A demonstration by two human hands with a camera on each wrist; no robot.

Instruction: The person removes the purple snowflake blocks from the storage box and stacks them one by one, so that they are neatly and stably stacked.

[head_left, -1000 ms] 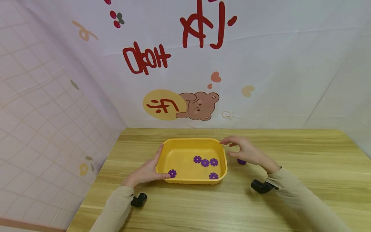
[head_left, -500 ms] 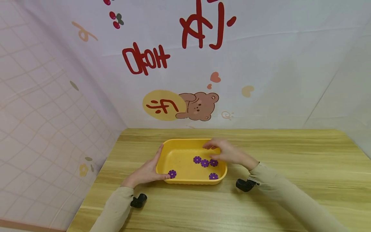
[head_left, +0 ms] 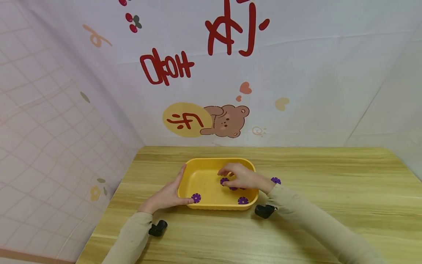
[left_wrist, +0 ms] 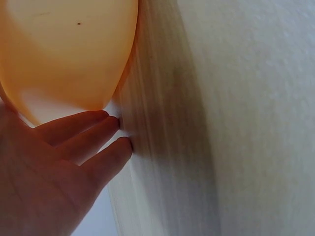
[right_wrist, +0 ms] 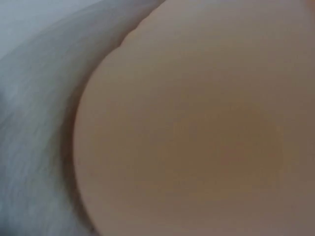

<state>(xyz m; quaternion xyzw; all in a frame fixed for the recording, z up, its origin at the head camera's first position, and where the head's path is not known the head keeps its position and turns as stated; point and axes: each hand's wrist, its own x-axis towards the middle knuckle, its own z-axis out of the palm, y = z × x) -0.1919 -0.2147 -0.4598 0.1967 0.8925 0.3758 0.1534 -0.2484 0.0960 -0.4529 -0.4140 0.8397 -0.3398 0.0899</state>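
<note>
A yellow plastic tray [head_left: 211, 205] sits on the wooden table. Purple notched snowflake discs lie inside: one [head_left: 196, 198] by the left thumb, one [head_left: 243, 201] at the front right, and several partly covered under the right hand. My left hand [head_left: 166, 194] holds the tray's left end, thumb over the front rim and fingers along its outer side, as the left wrist view also shows against the tray wall [left_wrist: 64, 59]. My right hand [head_left: 242, 178] is inside the tray, fingers loosely bent, with the thumb tip right at a purple disc [head_left: 224, 181].
Another purple disc [head_left: 276, 180] lies on the table [head_left: 329, 176] to the right of the tray, beyond the right wrist. Behind stands a printed white cloth wall [head_left: 313, 73]. Black wrist devices [head_left: 158, 228] hang below both sleeves. Skin fills most of the right wrist view.
My right hand has moved left from outside the tray's right rim, over the rim and down among the discs. The left hand and tray have stayed put.
</note>
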